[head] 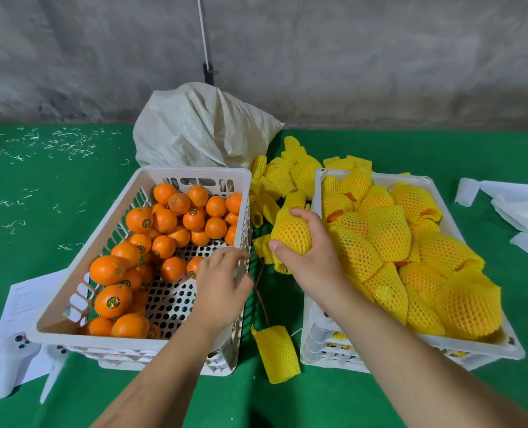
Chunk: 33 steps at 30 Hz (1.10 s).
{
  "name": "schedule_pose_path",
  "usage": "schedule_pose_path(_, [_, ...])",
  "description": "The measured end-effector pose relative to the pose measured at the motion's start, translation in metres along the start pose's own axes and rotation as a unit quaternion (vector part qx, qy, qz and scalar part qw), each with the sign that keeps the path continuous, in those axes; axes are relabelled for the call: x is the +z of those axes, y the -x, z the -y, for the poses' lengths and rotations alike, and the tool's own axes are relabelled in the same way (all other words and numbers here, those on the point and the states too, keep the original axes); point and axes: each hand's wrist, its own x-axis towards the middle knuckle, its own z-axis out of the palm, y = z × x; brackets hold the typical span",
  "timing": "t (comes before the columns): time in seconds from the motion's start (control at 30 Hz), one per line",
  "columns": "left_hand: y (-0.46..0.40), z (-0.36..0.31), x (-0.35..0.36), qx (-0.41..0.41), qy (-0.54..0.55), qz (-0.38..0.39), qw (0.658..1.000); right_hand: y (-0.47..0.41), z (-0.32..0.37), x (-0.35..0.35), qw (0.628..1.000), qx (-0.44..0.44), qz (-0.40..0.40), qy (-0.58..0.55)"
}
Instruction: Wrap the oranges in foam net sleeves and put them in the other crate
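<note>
A white crate on the left holds several bare oranges. The white crate on the right is heaped with oranges wrapped in yellow foam net sleeves. My right hand grips a wrapped orange in the gap between the crates, close to the right crate's left wall. My left hand hovers over the left crate's right side with relaxed fingers, holding nothing, next to a bare orange.
Loose yellow sleeves lie piled between the crates at the back; one sleeve lies at the front. A white woven sack stands behind. Paper sheets lie at the left and white wrappers at the right on the green cloth.
</note>
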Motion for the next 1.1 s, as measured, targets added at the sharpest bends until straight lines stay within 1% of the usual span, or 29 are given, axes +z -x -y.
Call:
schedule_pose_path(0.03, [0.001,0.002,0.004,-0.016,0.027,0.008,0.999,-0.012,0.007,-0.008,0.999,-0.021,-0.021,0.025])
schedule_pose_path(0.1, [0.002,0.004,0.010,-0.008,0.035,0.012,0.999,-0.041,0.019,-0.033,0.986,-0.087,-0.086,0.116])
schedule_pose_path(0.13, [0.001,0.004,0.011,-0.012,0.040,0.011,0.999,-0.055,0.021,-0.046,0.969,-0.109,-0.111,0.191])
schedule_pose_path(0.17, [0.000,0.005,0.010,-0.022,0.051,0.008,0.998,-0.066,0.019,-0.056,0.946,-0.111,-0.113,0.283])
schedule_pose_path(0.2, [0.000,0.006,0.010,-0.029,0.060,0.005,0.998,-0.074,0.013,-0.064,0.921,-0.088,-0.080,0.371])
schedule_pose_path(0.23, [0.000,0.006,0.010,-0.032,0.068,0.003,0.997,-0.079,0.005,-0.066,0.898,-0.041,-0.017,0.439])
schedule_pose_path(0.27, [0.001,0.007,0.011,-0.036,0.075,0.004,0.997,-0.082,-0.003,-0.066,0.875,0.017,0.053,0.481])
schedule_pose_path(0.3, [0.001,0.007,0.011,-0.038,0.081,0.005,0.996,-0.084,-0.011,-0.064,0.855,0.070,0.106,0.503])
schedule_pose_path(0.33, [0.001,0.006,0.011,-0.040,0.087,0.005,0.995,-0.087,-0.016,-0.061,0.839,0.100,0.130,0.519])
schedule_pose_path(0.37, [0.001,0.006,0.011,-0.044,0.092,0.004,0.995,-0.089,-0.018,-0.057,0.825,0.110,0.138,0.537])
schedule_pose_path(0.53, [0.002,0.008,0.012,-0.054,0.100,0.003,0.994,-0.097,-0.002,-0.050,0.748,0.141,0.170,0.626])
schedule_pose_path(0.57, [0.002,0.008,0.013,-0.056,0.105,0.003,0.993,-0.100,0.003,-0.051,0.745,0.134,0.162,0.633])
schedule_pose_path(0.6, [0.002,0.008,0.013,-0.053,0.106,0.003,0.993,-0.101,0.006,-0.051,0.757,0.114,0.136,0.629])
schedule_pose_path(0.67, [0.002,0.009,0.014,-0.050,0.104,0.004,0.993,-0.098,0.004,-0.048,0.792,0.063,0.083,0.601])
schedule_pose_path(0.7, [0.001,0.009,0.015,-0.052,0.103,0.004,0.993,-0.093,-0.001,-0.045,0.795,0.059,0.091,0.598])
schedule_pose_path(0.77, [0.000,0.010,0.015,-0.050,0.096,0.003,0.994,-0.084,-0.013,-0.038,0.765,0.094,0.146,0.620])
schedule_pose_path(0.8, [0.000,0.009,0.015,-0.048,0.096,0.001,0.994,-0.084,-0.016,-0.036,0.750,0.109,0.160,0.633])
schedule_pose_path(0.83, [0.001,0.008,0.014,-0.048,0.097,-0.002,0.994,-0.087,-0.015,-0.034,0.741,0.118,0.162,0.641])
schedule_pose_path(0.93, [0.000,0.006,0.012,-0.051,0.101,0.011,0.994,-0.090,-0.002,-0.031,0.731,0.119,0.159,0.653])
schedule_pose_path(0.97, [0.000,0.007,0.011,-0.046,0.110,0.018,0.993,-0.090,0.002,-0.029,0.727,0.105,0.152,0.662])
schedule_pose_path(1.03, [-0.004,0.008,0.006,-0.040,0.155,0.020,0.987,-0.087,0.007,-0.019,0.721,0.046,0.136,0.677])
schedule_pose_path(1.1, [-0.011,0.012,-0.003,-0.045,0.180,0.007,0.983,-0.082,0.012,0.003,0.731,-0.019,0.152,0.666])
